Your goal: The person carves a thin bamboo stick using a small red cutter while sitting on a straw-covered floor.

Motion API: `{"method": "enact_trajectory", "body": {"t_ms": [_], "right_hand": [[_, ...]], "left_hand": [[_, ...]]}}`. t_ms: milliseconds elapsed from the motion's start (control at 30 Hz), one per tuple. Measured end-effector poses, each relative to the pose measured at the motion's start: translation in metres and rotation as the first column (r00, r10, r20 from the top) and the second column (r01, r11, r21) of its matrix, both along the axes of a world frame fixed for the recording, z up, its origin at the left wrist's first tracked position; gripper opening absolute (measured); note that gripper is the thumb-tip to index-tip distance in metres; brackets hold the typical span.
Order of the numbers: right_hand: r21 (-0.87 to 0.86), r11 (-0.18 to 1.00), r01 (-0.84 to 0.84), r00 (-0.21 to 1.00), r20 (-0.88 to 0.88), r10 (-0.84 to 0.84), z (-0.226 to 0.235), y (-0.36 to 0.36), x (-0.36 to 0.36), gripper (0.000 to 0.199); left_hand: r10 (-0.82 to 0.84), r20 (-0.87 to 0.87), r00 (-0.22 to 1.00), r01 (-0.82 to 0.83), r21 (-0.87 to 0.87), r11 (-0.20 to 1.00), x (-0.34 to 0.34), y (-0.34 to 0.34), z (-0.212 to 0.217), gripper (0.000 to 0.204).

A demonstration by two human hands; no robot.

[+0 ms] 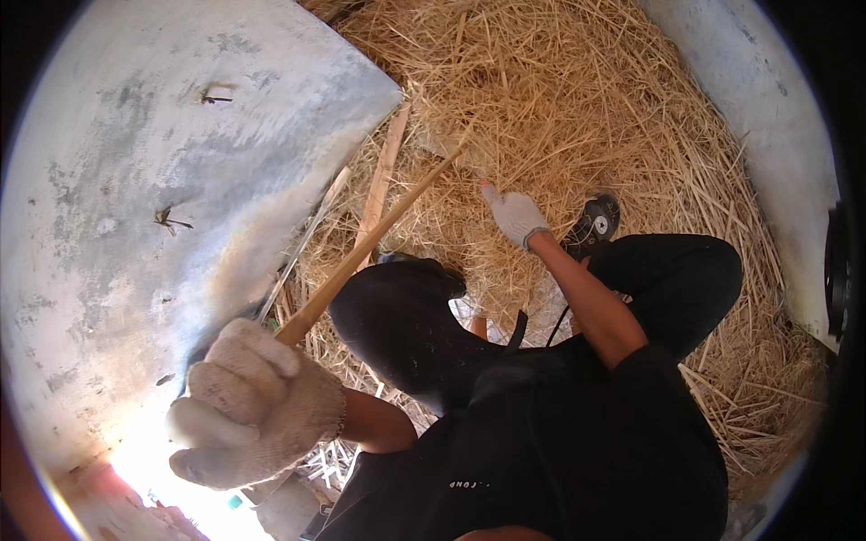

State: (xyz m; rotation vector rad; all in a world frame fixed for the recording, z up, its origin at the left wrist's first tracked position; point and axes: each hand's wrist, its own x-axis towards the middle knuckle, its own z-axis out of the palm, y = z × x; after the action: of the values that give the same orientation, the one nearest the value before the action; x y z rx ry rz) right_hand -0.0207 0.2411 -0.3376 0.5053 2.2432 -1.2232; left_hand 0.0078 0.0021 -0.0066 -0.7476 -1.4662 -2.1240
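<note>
My left hand (257, 410), in a worn off-white knit glove, is closed around the near end of a long wooden stick (383, 225). The stick slants up and away to the right, and its far tip meets the straw (577, 99). My right hand (517, 215), also gloved, is low over the straw between my knees. One digit with an orange-looking tip points out toward the upper left. The other fingers curl under, and whatever they may hold is hidden beneath the hand. A gap separates this hand from the stick.
On the left stands a stained pale wall (180, 180) with its corner near the stick; another pale wall (767, 108) rises at right. A flat wooden strip (383, 176) lies beside the stick. My bent, black-clothed legs (667, 279) and dark shoe (595, 224) are close to my right hand.
</note>
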Motion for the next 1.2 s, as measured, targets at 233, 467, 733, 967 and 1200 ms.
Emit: {"method": "enact_trajectory", "body": {"t_ms": [233, 467, 733, 967, 1200], "right_hand": [[-0.273, 0.944, -0.184, 0.902, -0.428, 0.052, 0.095, -0.054, -0.006, 0.086], [0.057, 0.995, -0.077, 0.987, -0.136, 0.084, -0.027, -0.011, -0.033, 0.09], [-0.024, 0.999, 0.022, 0.928, -0.371, -0.029, 0.022, -0.023, -0.008, 0.093], [0.103, 0.994, -0.032, 0.991, -0.127, 0.045, -0.046, -0.003, -0.053, 0.083], [0.213, 0.974, 0.075, 0.972, -0.234, -0.024, -0.063, -0.008, -0.051, 0.096]], "left_hand": [[0.311, 0.098, 0.945, -0.325, 0.201, 0.924, -0.021, -0.002, 0.009, 0.052], [0.451, 0.131, 0.883, -0.469, 0.203, 0.86, -0.028, -0.005, 0.002, 0.054], [0.402, 0.111, 0.909, -0.408, 0.04, 0.912, -0.015, -0.018, -0.002, 0.048], [0.703, -0.044, 0.71, -0.677, -0.316, 0.665, -0.015, 0.0, 0.008, 0.047], [0.22, 0.066, 0.973, -0.226, 0.114, 0.967, -0.02, 0.006, 0.005, 0.051]]}}
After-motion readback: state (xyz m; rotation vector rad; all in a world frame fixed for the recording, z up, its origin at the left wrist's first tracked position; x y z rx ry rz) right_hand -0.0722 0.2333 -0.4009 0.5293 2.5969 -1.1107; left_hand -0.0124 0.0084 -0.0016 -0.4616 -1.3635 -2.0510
